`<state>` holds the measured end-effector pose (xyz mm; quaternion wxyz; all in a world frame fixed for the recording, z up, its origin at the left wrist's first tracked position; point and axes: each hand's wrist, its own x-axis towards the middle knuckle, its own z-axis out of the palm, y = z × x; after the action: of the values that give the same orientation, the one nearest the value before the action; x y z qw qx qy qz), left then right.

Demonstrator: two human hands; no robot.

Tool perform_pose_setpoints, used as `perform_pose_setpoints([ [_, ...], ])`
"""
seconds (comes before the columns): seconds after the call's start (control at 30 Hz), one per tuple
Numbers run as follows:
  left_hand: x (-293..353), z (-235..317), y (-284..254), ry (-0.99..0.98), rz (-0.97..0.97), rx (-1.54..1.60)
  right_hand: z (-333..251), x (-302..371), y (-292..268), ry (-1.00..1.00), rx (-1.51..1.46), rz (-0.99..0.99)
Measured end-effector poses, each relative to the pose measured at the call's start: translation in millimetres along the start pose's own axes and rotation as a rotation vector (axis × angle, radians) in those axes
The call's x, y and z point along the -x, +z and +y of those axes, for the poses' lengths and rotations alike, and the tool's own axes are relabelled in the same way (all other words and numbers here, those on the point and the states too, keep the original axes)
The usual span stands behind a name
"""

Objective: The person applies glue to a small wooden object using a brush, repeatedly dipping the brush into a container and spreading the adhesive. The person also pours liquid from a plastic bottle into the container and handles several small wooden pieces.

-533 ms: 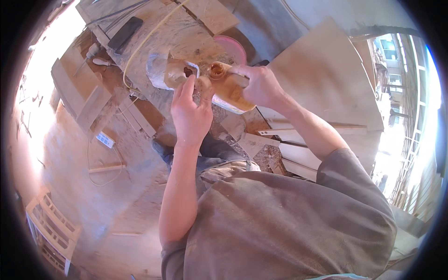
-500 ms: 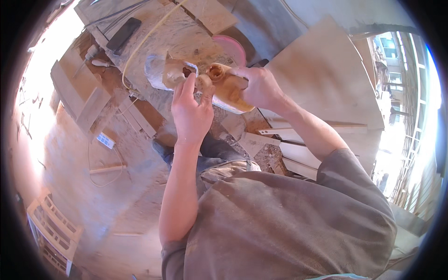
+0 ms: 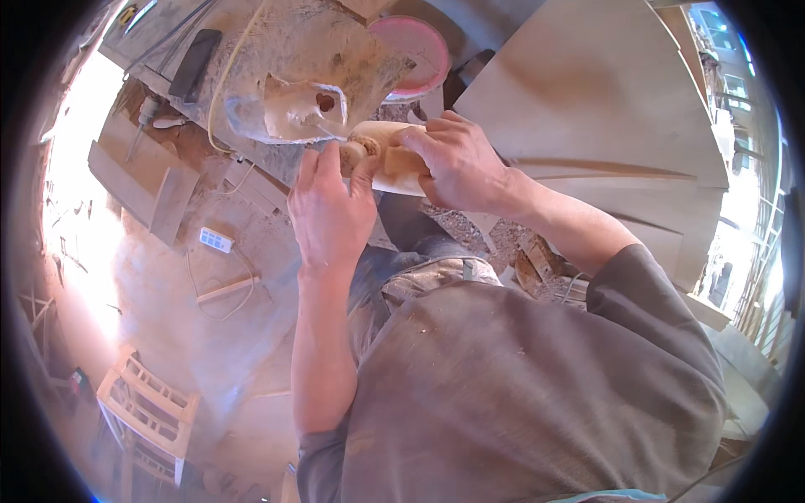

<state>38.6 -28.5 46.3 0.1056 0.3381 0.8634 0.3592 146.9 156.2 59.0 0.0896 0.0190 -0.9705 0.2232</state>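
Over the near edge of the workbench [image 3: 352, 50], my right hand [image 3: 465, 163] grips a pale yellow-brown, rounded piece [image 3: 381, 180] that looks like a bottle or jug with a round mouth. Its exact kind I cannot make out. My left hand [image 3: 333, 201] pinches a small round tan piece [image 3: 353, 156], like a cap or plug, between thumb and fingers, close against that mouth. Just beyond my left fingers, a cut-open whitish plastic container [image 3: 289, 113] lies on the bench, with a dark hole in one side.
A pink-rimmed round tub [image 3: 417, 54] stands past the bench's right side. Large boards [image 3: 587, 92] lean at right. A yellow hose [image 3: 225, 92] crosses the bench. On the dusty floor are a power strip [image 3: 216, 241] and a wooden frame [image 3: 149, 402], lower left.
The round piece in my left hand is now beside the mouth of the piece in my right hand. That larger piece has turned and sits slightly lower. The whole view has shifted.
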Motion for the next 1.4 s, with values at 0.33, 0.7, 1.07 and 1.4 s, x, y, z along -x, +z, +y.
perform_pose_setpoints([
  [0.33, 19.2, -8.6, -20.0, 0.062, -0.119, -0.124, -22.6, 10.8, 25.4, -0.045, -0.141, 0.001],
  [0.7, 52.2, -63.0, -28.6, 0.123, -0.270, -0.057, -61.3, 10.6, 65.2, 0.031, -0.237, -0.113],
  [1.07, 81.3, -136.5, -23.4, 0.057, -0.232, 0.025, -83.3, 1.9, 135.6, 0.134, -0.297, -0.153],
  [1.4, 100.5, -246.7, 56.2, -0.239, -0.075, -0.104, -44.9, 4.2, 311.8, 0.334, -0.261, -0.240],
])
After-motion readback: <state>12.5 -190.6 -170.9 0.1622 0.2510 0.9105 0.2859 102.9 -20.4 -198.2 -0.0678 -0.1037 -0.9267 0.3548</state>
